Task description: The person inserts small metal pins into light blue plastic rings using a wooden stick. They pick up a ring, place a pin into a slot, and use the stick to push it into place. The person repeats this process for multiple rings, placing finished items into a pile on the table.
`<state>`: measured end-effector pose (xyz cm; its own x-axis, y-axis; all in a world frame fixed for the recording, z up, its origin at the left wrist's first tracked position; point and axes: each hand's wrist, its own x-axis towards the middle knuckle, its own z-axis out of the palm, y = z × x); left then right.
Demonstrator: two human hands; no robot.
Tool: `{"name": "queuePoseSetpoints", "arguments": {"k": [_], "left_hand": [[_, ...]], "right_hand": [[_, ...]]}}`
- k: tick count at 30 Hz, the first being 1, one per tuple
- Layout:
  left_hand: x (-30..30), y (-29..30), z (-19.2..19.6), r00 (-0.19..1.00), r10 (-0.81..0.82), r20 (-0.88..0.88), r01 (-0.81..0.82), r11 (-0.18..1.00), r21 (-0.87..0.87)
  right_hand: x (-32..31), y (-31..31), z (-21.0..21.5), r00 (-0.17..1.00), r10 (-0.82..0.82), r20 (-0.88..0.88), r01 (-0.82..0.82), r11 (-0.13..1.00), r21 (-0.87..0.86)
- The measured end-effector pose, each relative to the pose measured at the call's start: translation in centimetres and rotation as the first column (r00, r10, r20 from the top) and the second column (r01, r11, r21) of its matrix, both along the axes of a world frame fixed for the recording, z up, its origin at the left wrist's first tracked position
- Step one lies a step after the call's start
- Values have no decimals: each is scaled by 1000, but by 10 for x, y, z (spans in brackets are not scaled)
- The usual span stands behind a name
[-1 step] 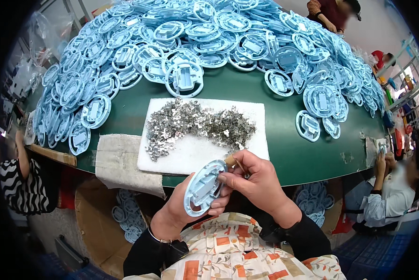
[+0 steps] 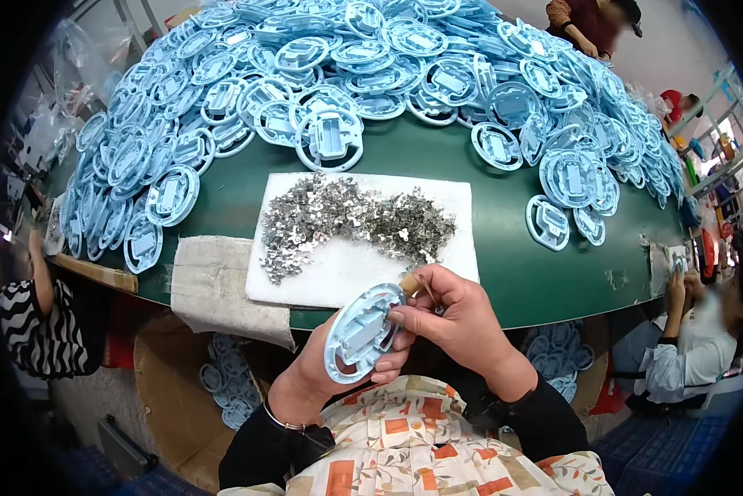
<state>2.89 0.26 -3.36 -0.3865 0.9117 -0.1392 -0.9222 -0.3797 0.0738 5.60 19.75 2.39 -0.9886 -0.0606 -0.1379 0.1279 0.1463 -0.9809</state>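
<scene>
In my left hand (image 2: 312, 364) is a light-blue oval plastic part (image 2: 361, 332), tilted with its recessed side up. Its fingers wrap under and around the rim. My right hand (image 2: 461, 321) is closed in a pinch at the part's right side, thumb against the inner edge. A tan wrap (image 2: 410, 284) covers one fingertip near the top of the part. Something thin shows between the right fingers, too small to make out. Just beyond both hands, small silvery metal clips (image 2: 305, 217) lie heaped on a white foam board (image 2: 305, 289).
A large pile of similar blue parts (image 2: 371, 58) covers the far side of the green table (image 2: 504, 264). A greyish cloth pad (image 2: 222, 285) hangs over the near edge. Below stand cardboard boxes (image 2: 169, 388) holding more parts. Other people (image 2: 690, 331) work around the table.
Almost nothing differs. The blue part and both hands keep nearly the same pose, with a slight shift of the right fingers. The whole view has moved a touch.
</scene>
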Motion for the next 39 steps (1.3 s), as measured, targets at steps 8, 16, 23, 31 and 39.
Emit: {"name": "queuePoseSetpoints", "arguments": {"k": [8, 16, 23, 31, 39], "left_hand": [[17, -65, 11, 995, 93, -22, -92, 994, 55], [70, -273, -57, 753, 576, -320, -658, 672, -339], [85, -355, -92, 738, -86, -670, -626, -459, -631], [-110, -80, 86, -141, -641, -755, -987, 147, 60], [-313, -32, 18, -218, -895, -390, -967, 253, -39]], "right_hand": [[12, 31, -9, 989, -139, -39, 132, 980, -150], [16, 81, -24, 933, -273, -234, 267, 962, -57], [9, 99, -58, 890, -373, -263, 375, 926, -45], [15, 99, -57, 855, -362, -371, 442, 883, 157], [-2, 96, -55, 763, -259, -593, 404, 906, 124]]}}
